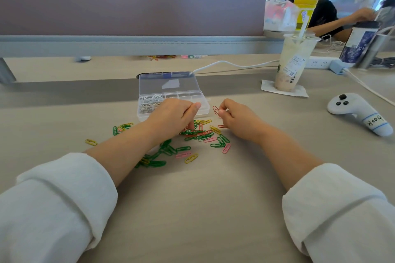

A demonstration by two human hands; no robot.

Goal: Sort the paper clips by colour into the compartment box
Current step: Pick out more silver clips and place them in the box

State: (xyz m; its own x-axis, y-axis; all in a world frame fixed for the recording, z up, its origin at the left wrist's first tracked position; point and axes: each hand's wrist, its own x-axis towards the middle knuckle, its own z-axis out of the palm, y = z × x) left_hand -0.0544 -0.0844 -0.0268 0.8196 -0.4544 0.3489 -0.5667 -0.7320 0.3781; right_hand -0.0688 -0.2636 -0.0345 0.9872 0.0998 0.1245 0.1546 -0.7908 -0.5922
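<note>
A clear plastic compartment box (205,107) stands open in the middle of the desk, lid up. Its left compartment holds several white and silver paper clips (149,102). In front of it lies a loose scatter of green, yellow, pink and red paper clips (198,134). My left hand (173,116) is over the pile in front of the box, fingers curled down onto the clips; whether it grips any is hidden. My right hand (233,116) is to the right of the box and pinches a red paper clip (216,110) between thumb and fingers.
A milk tea cup (292,64) on a napkin stands at the right, with a white controller (359,113) beyond it. A white cable (235,64) and power strip (320,63) run behind. A desk partition (128,6) closes the back. Another person (324,6) sits at the far right.
</note>
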